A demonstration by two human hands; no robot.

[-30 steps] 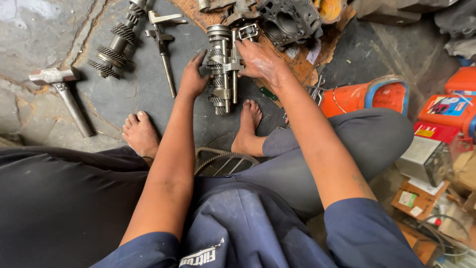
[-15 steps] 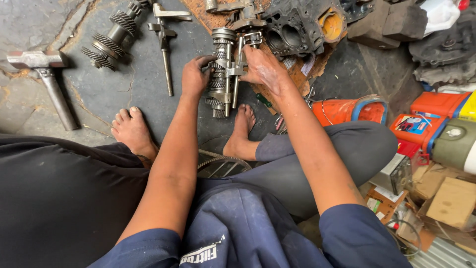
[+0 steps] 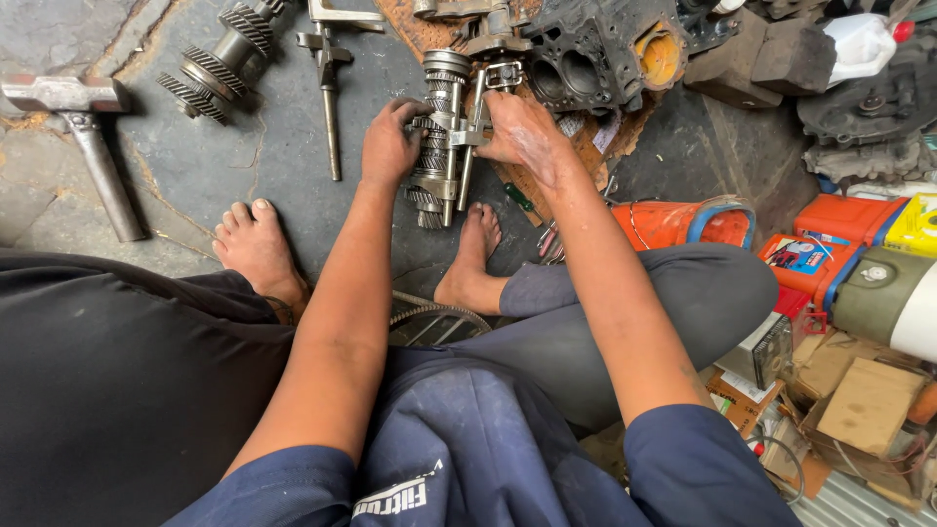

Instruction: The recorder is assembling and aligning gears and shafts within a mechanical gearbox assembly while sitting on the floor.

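Steadying the gear shaft [image 3: 436, 137] on the stone floor [image 3: 264, 156], the left hand [image 3: 388, 144] clasps its gears; the right hand [image 3: 522, 132] should keep its grip on the fork rod [image 3: 470, 137] parallel, not forced.

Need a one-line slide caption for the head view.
Both hands, left and right, grip a gear shaft on the stone floor.

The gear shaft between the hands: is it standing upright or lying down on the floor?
Lying down. The gear shaft rests lengthwise on the stone floor, with the left hand and right hand gripping its sides.
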